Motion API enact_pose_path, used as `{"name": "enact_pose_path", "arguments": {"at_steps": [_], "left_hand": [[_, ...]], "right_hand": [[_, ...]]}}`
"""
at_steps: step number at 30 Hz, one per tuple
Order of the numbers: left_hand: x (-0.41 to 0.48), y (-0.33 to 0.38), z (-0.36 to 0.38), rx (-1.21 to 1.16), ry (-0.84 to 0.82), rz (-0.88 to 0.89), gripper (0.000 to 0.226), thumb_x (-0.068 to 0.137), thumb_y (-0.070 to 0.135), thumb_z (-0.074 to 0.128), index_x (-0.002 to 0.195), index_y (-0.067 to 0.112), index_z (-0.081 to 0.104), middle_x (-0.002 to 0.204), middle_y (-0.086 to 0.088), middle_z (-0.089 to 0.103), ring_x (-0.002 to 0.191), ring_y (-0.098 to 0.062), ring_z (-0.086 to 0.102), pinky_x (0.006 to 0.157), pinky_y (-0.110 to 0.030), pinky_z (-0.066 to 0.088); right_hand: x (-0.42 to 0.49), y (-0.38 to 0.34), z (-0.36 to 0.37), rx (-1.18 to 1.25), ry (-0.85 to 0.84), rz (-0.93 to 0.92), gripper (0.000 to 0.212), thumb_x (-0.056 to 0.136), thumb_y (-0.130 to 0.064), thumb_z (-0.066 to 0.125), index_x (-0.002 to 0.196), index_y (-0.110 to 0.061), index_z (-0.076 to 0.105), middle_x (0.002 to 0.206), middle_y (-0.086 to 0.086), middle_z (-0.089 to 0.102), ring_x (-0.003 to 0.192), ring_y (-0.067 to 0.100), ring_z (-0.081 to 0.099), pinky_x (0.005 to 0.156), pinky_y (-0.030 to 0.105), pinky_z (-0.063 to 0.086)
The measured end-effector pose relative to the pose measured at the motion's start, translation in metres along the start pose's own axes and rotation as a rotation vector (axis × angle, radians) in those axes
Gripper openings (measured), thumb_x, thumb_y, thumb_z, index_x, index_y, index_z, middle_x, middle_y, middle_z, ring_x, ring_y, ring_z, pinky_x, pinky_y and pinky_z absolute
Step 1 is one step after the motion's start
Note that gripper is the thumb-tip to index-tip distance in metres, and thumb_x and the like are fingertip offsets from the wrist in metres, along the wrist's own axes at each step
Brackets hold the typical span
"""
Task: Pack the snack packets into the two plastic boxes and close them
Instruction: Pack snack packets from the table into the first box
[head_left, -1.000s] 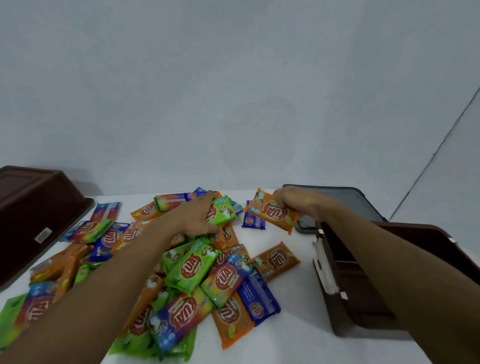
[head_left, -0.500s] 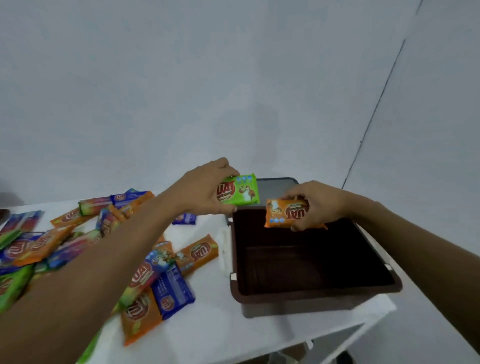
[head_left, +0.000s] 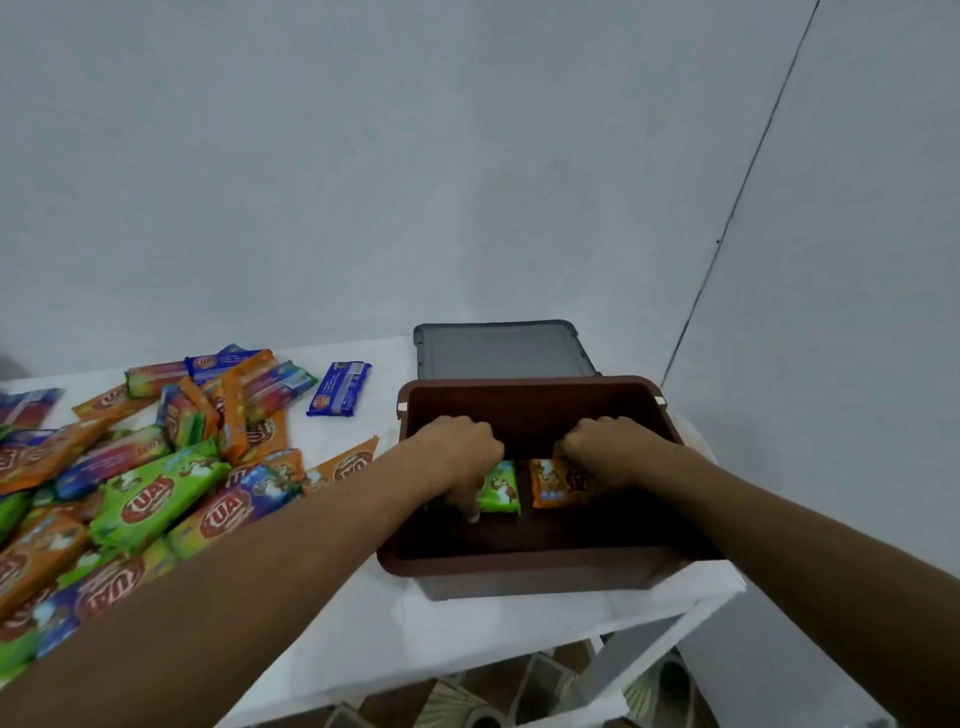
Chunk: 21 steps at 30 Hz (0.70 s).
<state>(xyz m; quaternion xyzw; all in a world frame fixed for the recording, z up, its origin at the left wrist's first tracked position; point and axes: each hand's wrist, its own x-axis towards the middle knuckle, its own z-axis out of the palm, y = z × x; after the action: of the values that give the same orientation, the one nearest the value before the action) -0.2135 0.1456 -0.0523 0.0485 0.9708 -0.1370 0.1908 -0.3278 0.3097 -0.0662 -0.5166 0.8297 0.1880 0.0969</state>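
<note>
- Head view: a brown plastic box (head_left: 519, 565) is being seen open-topped at the right end of a white table (head_left: 415, 623), with both forearms being reached over its near rim.
- A green packet (head_left: 501, 488) is being gripped by the left hand (head_left: 457, 457), whose fingers are being curled down over the packet's left end.
- An orange packet (head_left: 556, 486) is being held by the right hand (head_left: 608, 449), whose fingers are being curled over the packet's right part.
- Both packets are being kept low inside the box, just beside each other with a thin gap between them; contact with the box floor cannot be told.
- A grey lid (head_left: 498, 348) is lying flat on the table directly behind the box.
- A loose pile of packets (head_left: 156, 483) is being left spread across the table to the left of the box.
- A blue packet (head_left: 338, 388) is lying apart from the pile, between it and the lid.
</note>
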Motion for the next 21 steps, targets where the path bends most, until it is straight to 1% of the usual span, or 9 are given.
{"name": "enact_pose_path", "arguments": {"at_steps": [3,6,10,12,14,16,18,19,21], "left_hand": [[0.010,0.006,0.001,0.061,-0.032,0.006,0.069,0.071,0.051,0.079,0.121,0.011,0.055,0.122,-0.010,0.056,0.108,-0.029,0.058,0.081,-0.041,0.049],[0.013,0.005,-0.001,0.108,-0.011,0.010,0.067,0.070,0.049,0.080,0.119,0.010,0.057,0.120,-0.010,0.058,0.106,-0.030,0.060,0.079,-0.043,0.050],[0.007,-0.001,-0.002,0.132,0.037,-0.002,0.068,0.069,0.059,0.076,0.116,0.014,0.057,0.114,-0.007,0.060,0.102,-0.027,0.061,0.073,-0.038,0.046],[-0.001,-0.010,-0.003,0.135,0.114,-0.023,0.061,0.074,0.062,0.070,0.113,0.016,0.059,0.110,-0.005,0.062,0.099,-0.026,0.062,0.072,-0.038,0.045],[-0.014,-0.024,-0.004,0.070,0.272,-0.037,0.048,0.084,0.060,0.059,0.108,0.018,0.062,0.106,-0.003,0.063,0.098,-0.024,0.060,0.078,-0.038,0.046],[-0.034,-0.045,0.003,-0.047,0.473,-0.053,0.039,0.093,0.051,0.049,0.110,0.019,0.061,0.109,-0.002,0.060,0.104,-0.022,0.054,0.086,-0.038,0.040],[-0.059,-0.070,0.018,-0.134,0.617,-0.108,0.033,0.097,0.041,0.046,0.115,0.018,0.060,0.113,-0.002,0.057,0.107,-0.022,0.050,0.086,-0.037,0.037],[-0.077,-0.088,0.031,-0.157,0.636,-0.159,0.031,0.097,0.037,0.047,0.117,0.017,0.060,0.114,-0.003,0.057,0.106,-0.023,0.050,0.084,-0.038,0.038],[-0.103,-0.119,0.057,-0.189,0.581,-0.255,0.031,0.096,0.034,0.049,0.118,0.016,0.061,0.114,-0.005,0.057,0.106,-0.026,0.052,0.082,-0.040,0.043]], "right_hand": [[0.004,0.000,0.003,-0.006,0.010,-0.009,0.061,0.075,-0.047,0.076,0.127,-0.021,0.055,0.123,0.006,0.057,0.107,0.026,0.058,0.084,0.039,0.051],[0.005,-0.001,0.002,-0.036,0.026,-0.012,0.064,0.073,-0.046,0.078,0.126,-0.018,0.055,0.123,0.006,0.056,0.108,0.026,0.058,0.085,0.041,0.052],[0.002,-0.002,-0.002,-0.029,0.101,-0.035,0.050,0.079,-0.036,0.075,0.121,-0.018,0.056,0.121,0.006,0.055,0.107,0.026,0.057,0.083,0.039,0.051],[0.000,-0.004,-0.008,-0.009,0.142,-0.033,0.039,0.081,-0.036,0.072,0.114,-0.022,0.057,0.117,0.003,0.056,0.103,0.025,0.057,0.074,0.035,0.047],[-0.001,-0.006,-0.018,0.014,0.200,-0.030,0.028,0.085,-0.037,0.066,0.109,-0.026,0.057,0.110,-0.002,0.057,0.100,0.023,0.058,0.068,0.033,0.039],[0.000,-0.013,-0.033,0.067,0.321,-0.037,0.018,0.089,-0.038,0.059,0.104,-0.029,0.058,0.101,-0.006,0.060,0.095,0.019,0.059,0.066,0.031,0.041],[0.003,-0.026,-0.050,0.147,0.441,-0.049,0.013,0.090,-0.037,0.055,0.100,-0.030,0.060,0.093,-0.009,0.064,0.090,0.017,0.060,0.067,0.032,0.046],[0.007,-0.040,-0.062,0.186,0.490,-0.066,0.012,0.090,-0.035,0.055,0.099,-0.030,0.061,0.091,-0.010,0.065,0.089,0.017,0.060,0.068,0.033,0.047],[0.014,-0.061,-0.081,0.256,0.554,-0.110,0.011,0.090,-0.032,0.056,0.098,-0.030,0.063,0.088,-0.010,0.066,0.085,0.017,0.060,0.068,0.035,0.048]]}}
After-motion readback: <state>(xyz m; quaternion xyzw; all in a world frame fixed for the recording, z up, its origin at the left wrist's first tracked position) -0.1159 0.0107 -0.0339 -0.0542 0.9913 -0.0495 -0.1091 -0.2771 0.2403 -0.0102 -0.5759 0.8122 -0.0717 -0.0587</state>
